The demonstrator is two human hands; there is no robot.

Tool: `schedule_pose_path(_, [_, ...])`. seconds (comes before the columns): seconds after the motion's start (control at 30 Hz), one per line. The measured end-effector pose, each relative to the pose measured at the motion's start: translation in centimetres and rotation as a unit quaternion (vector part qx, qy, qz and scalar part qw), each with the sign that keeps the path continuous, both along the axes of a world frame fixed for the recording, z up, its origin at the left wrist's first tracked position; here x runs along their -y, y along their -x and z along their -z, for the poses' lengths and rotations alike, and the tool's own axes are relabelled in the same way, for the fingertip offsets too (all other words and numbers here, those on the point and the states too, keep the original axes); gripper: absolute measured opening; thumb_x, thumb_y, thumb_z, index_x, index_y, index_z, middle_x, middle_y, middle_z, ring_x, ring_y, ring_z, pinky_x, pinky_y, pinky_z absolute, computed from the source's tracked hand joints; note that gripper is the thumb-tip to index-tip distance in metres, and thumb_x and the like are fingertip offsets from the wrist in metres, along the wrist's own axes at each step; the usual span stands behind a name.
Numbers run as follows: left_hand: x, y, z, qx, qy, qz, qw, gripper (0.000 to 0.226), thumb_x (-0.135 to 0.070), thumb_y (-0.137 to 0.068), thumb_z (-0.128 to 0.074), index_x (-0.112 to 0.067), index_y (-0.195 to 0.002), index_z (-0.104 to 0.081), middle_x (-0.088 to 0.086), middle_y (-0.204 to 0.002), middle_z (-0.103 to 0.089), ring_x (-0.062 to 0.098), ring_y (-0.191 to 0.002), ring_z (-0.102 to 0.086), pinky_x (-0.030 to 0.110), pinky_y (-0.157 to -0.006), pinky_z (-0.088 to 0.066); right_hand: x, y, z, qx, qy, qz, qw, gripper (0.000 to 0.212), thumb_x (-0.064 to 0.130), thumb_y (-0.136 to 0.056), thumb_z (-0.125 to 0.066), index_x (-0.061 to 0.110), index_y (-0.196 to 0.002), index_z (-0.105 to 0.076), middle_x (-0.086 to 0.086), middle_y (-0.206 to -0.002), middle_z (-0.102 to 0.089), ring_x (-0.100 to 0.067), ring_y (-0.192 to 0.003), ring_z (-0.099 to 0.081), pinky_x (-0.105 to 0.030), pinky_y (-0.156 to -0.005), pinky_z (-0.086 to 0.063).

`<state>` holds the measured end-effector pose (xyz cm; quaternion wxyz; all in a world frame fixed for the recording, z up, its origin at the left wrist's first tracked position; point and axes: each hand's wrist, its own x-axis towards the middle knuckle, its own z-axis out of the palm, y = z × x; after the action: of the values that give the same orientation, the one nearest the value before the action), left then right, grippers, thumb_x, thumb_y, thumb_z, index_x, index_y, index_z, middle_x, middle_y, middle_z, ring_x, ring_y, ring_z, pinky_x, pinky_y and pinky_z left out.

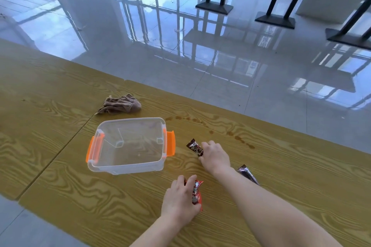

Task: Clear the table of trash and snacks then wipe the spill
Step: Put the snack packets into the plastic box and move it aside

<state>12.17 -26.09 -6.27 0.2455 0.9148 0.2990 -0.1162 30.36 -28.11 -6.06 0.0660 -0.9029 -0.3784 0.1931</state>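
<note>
Snack-clearing step: right of the clear bin [128, 164], the left hand [179, 200] grips a red snack packet [197, 192] and the right hand [215, 156] pinches a dark snack packet [194, 147]; both likely need lifting into the bin.

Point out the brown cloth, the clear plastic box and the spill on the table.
brown cloth [120, 104], head view, middle of the crumpled folds.
clear plastic box [170, 143], head view, right orange latch.
spill [237, 138], head view, one brown drop in the trail.

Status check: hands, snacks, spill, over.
Left hand on red packet; right hand on dark packet. Bin empty, third packet waiting. Spill unwiped, cloth untouched.
</note>
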Motion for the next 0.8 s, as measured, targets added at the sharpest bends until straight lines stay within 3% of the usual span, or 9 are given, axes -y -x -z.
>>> schedule_pose_path(0.27, [-0.8, 1.1, -0.3, 0.079, 0.009, -0.037, 0.996, 0.058, -0.047, -0.078, -0.062, -0.037, -0.13, -0.039, -0.007, -0.112, -0.043, 0.015, -0.105, -0.048, 0.032, -0.084, -0.049, 0.8, 0.2, 0.4, -0.003, -0.034, 0.019, 0.999, 0.002, 0.017, -0.096, -0.055, 0.016, -0.097, -0.056, 0.0, -0.092, -0.052, -0.024, -0.095, -0.056, -0.034, -0.076, -0.047])
schedule_pose_path(0.5, [-1.6, 1.6, -2.9, 0.189, -0.007, -0.033, 0.981, 0.046, -0.04, -0.079, -0.065, -0.038, -0.121, -0.047, -0.011, -0.106, -0.045, 0.011, -0.098, -0.05, 0.029, -0.074, -0.05, 1.7, 0.2, -2.2, 0.018, -0.094, 0.037, 0.995, 0.014, 0.016, -0.093, -0.06, 0.012, -0.106, -0.062, 0.0, -0.091, -0.056, -0.022, -0.087, -0.056, -0.032, -0.069, -0.045])
schedule_pose_path(0.8, [-5.6, 2.5, -9.6, 0.327, -0.055, -0.085, 0.94, 0.055, -0.034, -0.076, -0.076, -0.036, -0.124, -0.05, -0.014, -0.111, -0.049, 0.005, -0.095, -0.051, 0.022, -0.073, -0.048, 0.7, 1.1, -6.8, 0.051, -0.173, 0.02, 0.983, 0.012, 0.019, -0.091, -0.066, 0.013, -0.102, -0.065, 0.001, -0.089, -0.058, -0.019, -0.081, -0.055, -0.031, -0.067, -0.043])
